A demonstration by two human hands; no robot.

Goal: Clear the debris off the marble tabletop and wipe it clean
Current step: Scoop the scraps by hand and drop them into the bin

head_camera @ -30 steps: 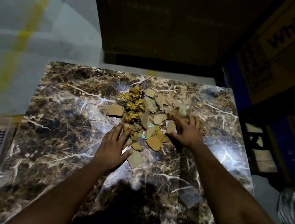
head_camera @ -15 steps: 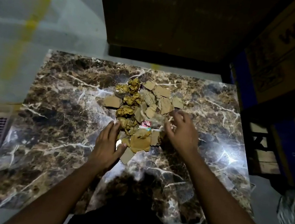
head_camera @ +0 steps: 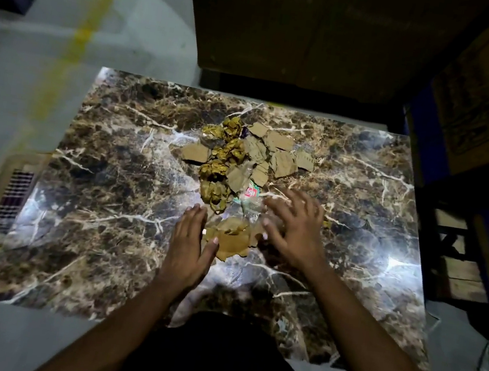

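Head view: torn brown cardboard scraps (head_camera: 230, 241) at frame centre on the dark veined marble bench (head_camera: 103, 197) are being corralled between the left hand (head_camera: 193, 241) and right hand (head_camera: 294, 227), fingers outstretched, nothing gripped; palms are best being kept flat.

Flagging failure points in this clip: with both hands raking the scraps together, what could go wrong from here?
1. The far cardboard scraps lie beyond both hands, so a near-only scoop may leave them behind.
2. The crumpled gold wrappers look light and could scatter.
3. The small pile between the left hand and right hand could slip off the tabletop near edge.
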